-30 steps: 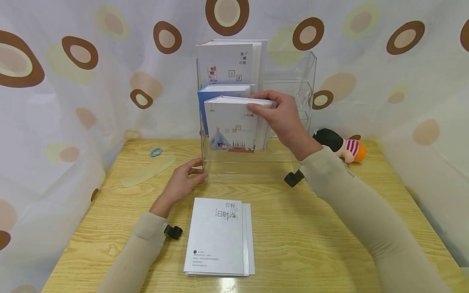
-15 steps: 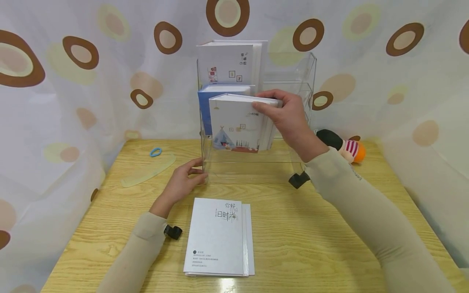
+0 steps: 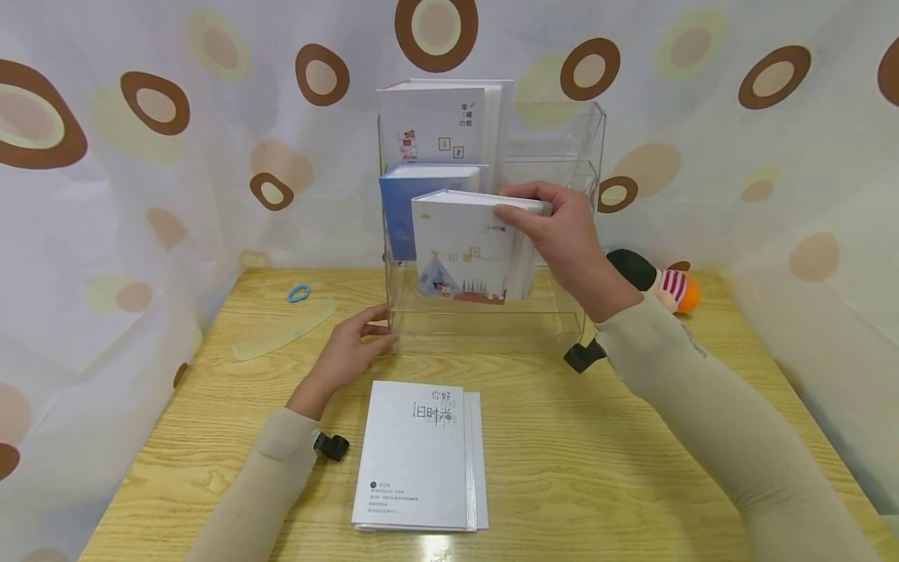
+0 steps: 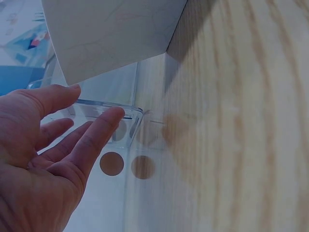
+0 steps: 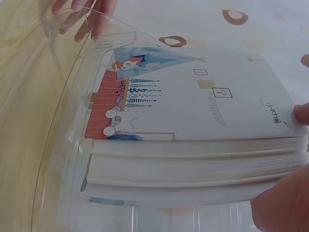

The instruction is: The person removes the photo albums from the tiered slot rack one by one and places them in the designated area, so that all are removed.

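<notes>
My right hand [image 3: 569,230] pinches the top right corner of a thick white book [image 3: 460,242] with a tent drawing on its cover. It holds this book upright at the clear acrylic rack [image 3: 485,324], in front of a blue book [image 3: 398,215]. In the right wrist view, the book's page edges [image 5: 203,166] face the camera, between the thumb and a fingertip. My left hand [image 3: 354,343] touches the rack's lower left side. Its fingers [image 4: 91,145] are spread and nearly straight along the acrylic in the left wrist view.
A taller white book [image 3: 435,121] stands in the rack's back tier. White books [image 3: 414,460] lie stacked on the wooden table [image 3: 597,468] in front. A doll [image 3: 653,277] lies to the rack's right; a blue ring [image 3: 298,293] and a translucent yellow strip [image 3: 284,332] lie left.
My right hand has moved right and slightly down with the tent-cover book, so more of the blue book behind shows. The left hand has stayed at the rack's side.
</notes>
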A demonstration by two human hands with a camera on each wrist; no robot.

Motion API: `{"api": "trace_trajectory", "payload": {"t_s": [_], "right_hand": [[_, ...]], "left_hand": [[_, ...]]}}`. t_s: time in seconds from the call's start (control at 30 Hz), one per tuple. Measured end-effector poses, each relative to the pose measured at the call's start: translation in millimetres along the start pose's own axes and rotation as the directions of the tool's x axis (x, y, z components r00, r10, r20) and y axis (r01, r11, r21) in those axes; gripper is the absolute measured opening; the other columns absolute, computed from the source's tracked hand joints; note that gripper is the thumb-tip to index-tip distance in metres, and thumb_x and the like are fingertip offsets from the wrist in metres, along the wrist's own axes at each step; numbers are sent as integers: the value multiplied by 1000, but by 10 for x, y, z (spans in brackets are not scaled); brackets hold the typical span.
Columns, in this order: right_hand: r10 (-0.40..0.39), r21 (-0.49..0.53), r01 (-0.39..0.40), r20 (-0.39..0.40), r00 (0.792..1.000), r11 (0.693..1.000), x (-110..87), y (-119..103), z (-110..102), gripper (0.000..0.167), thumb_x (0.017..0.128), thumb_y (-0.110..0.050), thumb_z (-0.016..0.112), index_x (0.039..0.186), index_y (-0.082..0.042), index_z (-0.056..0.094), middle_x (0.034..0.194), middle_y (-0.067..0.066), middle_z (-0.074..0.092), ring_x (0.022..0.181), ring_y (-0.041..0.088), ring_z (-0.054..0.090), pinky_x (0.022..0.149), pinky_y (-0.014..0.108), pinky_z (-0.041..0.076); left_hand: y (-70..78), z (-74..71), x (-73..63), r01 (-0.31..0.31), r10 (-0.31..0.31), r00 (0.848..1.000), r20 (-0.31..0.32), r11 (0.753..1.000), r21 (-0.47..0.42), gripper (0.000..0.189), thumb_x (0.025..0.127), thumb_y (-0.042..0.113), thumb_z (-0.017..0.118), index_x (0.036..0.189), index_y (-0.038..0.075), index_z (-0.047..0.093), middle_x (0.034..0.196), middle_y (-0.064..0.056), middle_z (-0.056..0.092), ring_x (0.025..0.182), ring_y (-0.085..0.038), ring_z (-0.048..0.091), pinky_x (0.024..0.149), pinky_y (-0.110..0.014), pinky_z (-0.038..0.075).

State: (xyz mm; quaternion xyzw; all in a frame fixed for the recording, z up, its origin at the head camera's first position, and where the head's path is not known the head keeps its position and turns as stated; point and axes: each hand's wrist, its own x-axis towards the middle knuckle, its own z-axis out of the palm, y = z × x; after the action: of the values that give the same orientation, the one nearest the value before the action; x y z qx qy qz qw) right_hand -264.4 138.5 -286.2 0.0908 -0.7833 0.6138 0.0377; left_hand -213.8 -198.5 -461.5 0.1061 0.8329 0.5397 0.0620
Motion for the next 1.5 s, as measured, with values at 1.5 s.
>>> {"api": "trace_trajectory", "payload": {"t_s": [1.5], "right_hand": [[194, -258, -197, -37, 980, 946, -1225, 520, -567, 45, 106, -38, 81, 139, -8, 78, 139, 15, 75, 110, 13, 68, 83, 17, 61]], "left_hand": [[26, 23, 2, 52, -52, 999, -2, 999, -5, 67, 111, 12, 73, 171, 5, 44, 169, -24, 52, 145, -44, 64, 101, -41, 72]]}}
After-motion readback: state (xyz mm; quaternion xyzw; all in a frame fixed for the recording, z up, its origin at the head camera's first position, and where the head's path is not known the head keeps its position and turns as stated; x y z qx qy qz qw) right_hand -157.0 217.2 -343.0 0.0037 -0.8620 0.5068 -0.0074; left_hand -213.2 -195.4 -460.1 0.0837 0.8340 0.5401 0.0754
